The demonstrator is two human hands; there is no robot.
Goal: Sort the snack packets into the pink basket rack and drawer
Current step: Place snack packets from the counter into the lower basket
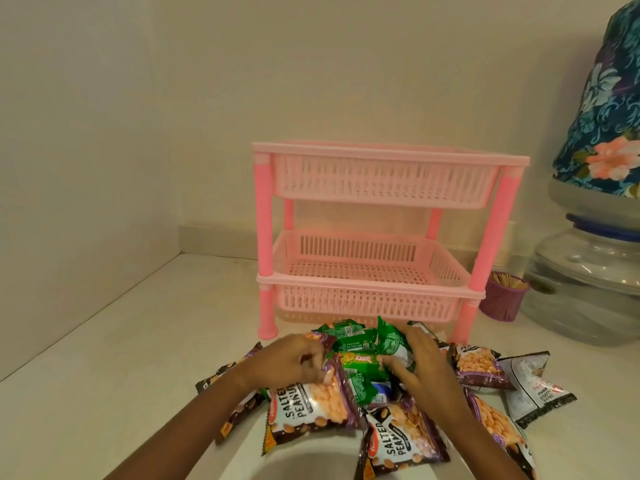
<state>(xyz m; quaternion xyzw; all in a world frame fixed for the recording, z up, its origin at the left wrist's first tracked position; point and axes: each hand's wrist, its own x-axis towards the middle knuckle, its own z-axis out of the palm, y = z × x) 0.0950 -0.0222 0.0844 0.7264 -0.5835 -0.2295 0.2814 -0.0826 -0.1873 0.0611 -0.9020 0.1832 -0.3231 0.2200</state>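
A person's two bare hands work in a heap of snack packets on a pale, smooth counter [104,341], seen from above and behind the hands.

Behind the heap stands a pink plastic rack [377,237] with two shallow slotted baskets on four round legs. The upper basket [381,181] and the lower basket [367,271] both look empty. No drawer is visible. Judging by this, sorting has barely begun: every packet in view lies on the counter.

The heap holds two kinds. Salted peanut packets [308,407], glossy foil in dark purple and brown with clear windows showing pale nuts, are flat pillow shapes with crimped, zigzag ends. They fan out to the left, front and right. Small green packets [349,341], crinkled and shiny, cluster at the centre, nearest the rack.

The left hand [291,362] has its grip pinched on the top edge of a peanut packet. The right hand [426,365] lies over the green packets with fingers curled around one; whether it has truly lifted it is unclear.

To the right stand a small purple cup [502,303] of thin wooden sticks and a clear water container [585,278] under a flowered cloth cover [602,109].
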